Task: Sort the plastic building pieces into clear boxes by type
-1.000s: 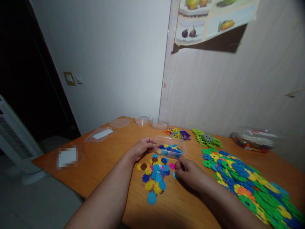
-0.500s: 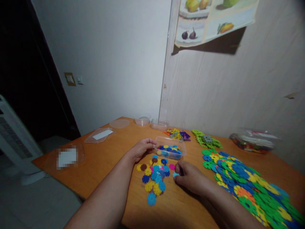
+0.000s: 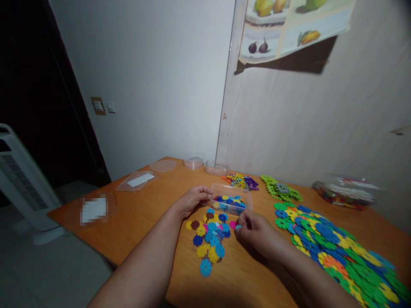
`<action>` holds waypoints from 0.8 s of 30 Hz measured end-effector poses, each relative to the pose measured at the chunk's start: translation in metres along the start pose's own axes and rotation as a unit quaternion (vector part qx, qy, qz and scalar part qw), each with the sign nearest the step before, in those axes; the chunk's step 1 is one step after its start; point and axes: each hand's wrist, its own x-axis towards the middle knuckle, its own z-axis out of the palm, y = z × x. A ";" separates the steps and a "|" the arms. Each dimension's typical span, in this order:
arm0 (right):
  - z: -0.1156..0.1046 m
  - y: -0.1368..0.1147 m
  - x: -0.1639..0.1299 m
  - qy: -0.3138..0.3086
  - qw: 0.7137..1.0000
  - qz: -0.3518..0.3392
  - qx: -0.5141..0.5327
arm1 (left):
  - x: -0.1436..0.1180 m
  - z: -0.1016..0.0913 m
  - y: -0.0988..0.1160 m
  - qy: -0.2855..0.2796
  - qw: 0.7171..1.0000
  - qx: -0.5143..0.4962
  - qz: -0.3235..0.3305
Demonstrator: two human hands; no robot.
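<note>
A clear plastic container (image 3: 231, 208) stands on the table, partly filled with blue, yellow and brown notched discs (image 3: 229, 200). My left hand (image 3: 195, 201) pinches the container's left rim between thumb and fingers. Just in front of the container, my right hand (image 3: 252, 229) is closed on a light blue notched disc (image 3: 238, 227), mostly covered by the fingertips. A pink disc (image 3: 233, 224) lies right beside those fingertips. Between my forearms spreads a loose pile of small flower-shaped discs (image 3: 212, 239) in blue, yellow, brown and pink.
On the right lies a large heap of bigger green, blue and yellow discs (image 3: 334, 239). Behind are green pieces (image 3: 279, 188), small mixed pieces (image 3: 240, 181) and a filled bag (image 3: 345, 194). Clear tubs (image 3: 216, 167) and lids (image 3: 162, 165) line the back left of the wooden table (image 3: 154, 201).
My right hand has lifted the light blue disc slightly up toward the container. My left hand keeps its grip on the rim. The view has shifted a little.
</note>
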 end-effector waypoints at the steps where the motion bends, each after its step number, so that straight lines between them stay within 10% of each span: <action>1: -0.002 -0.007 0.000 0.037 0.997 -0.002 0.061 | 0.001 0.000 -0.001 -0.001 1.000 0.000 0.001; 6: -0.014 -0.021 0.000 0.177 0.975 -0.022 0.133 | 0.002 -0.001 -0.003 0.000 1.000 0.003 0.001; 14: 0.008 0.013 0.005 0.002 0.979 -0.042 -0.199 | 0.004 -0.003 -0.005 -0.001 1.000 0.013 0.006; 24: 0.012 0.020 0.015 -0.017 0.981 0.041 -0.191 | 0.002 -0.002 -0.003 -0.002 1.000 0.011 0.004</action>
